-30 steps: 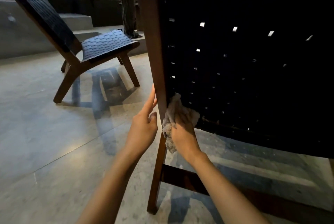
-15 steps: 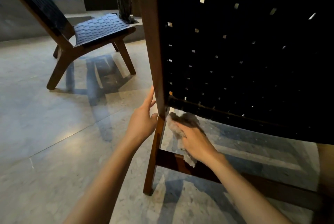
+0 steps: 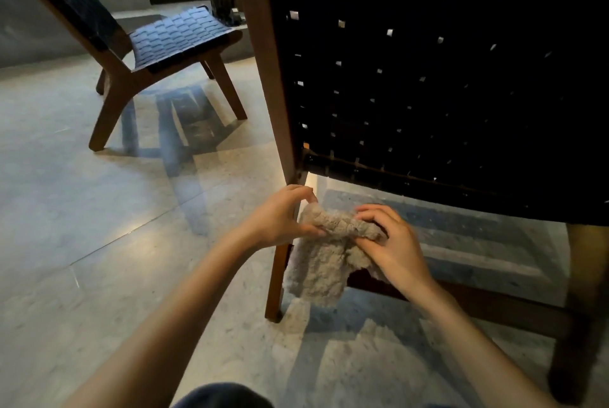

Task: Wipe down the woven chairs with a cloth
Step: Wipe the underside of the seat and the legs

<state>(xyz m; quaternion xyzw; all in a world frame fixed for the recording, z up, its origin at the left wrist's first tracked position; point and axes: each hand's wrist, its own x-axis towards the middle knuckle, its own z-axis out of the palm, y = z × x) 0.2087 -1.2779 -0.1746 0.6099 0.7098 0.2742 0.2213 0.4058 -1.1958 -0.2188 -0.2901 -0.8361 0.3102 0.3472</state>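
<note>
Left hand (image 3: 280, 220) off chair frame (image 3: 263, 55); both hands now pinch cloth (image 3: 324, 256), right hand (image 3: 392, 243) too; probably refolding; wiping paused.

Left grip (image 3: 280, 220): bare hand, uncovered from wrist to fingertips; slim fingers, nails look short.
Right grip (image 3: 395, 243): bare hand, likewise uncovered; knuckles and short nails show on its upper side.
Left forearm (image 3: 171, 302): bare along all that shows; slender, widening towards the elbow.
Right forearm (image 3: 468, 335): bare along all that shows; same slender build.
Garment (image 3: 224, 396): dark blue fabric, a rounded patch low between the two arms; plain and unpatterned; which piece of clothing it is cannot be told.
</note>
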